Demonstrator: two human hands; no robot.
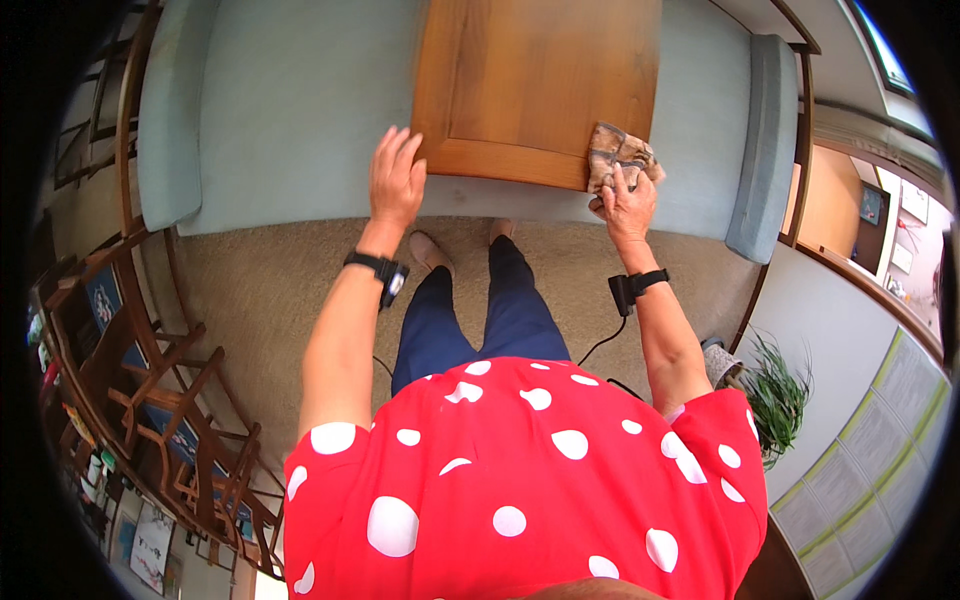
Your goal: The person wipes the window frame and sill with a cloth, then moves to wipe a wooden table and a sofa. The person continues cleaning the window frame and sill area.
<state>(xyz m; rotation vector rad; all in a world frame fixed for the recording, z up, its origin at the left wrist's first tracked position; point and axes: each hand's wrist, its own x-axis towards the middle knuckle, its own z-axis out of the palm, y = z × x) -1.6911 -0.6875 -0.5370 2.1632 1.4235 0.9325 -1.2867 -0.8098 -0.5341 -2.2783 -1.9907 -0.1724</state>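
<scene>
A wooden tabletop or panel [517,97] with a framed edge lies on a pale blue-grey padded seat [300,112]. My right hand [630,202] grips a crumpled brown checked cloth [619,154] at the panel's near right corner; part of the cloth hangs past the right edge. My left hand [396,176] is by the near left corner, its fingers apart and nothing in it. Whether its fingertips touch the wood I cannot tell. Each wrist wears a black strap with a small device.
Blue-grey bolsters [172,112] [765,142] stand at both ends of the seat. Wooden chairs [150,390] and a long table crowd the left. A potted green plant [776,397] stands at the right by a white wall. My feet are on the beige carpet [262,300].
</scene>
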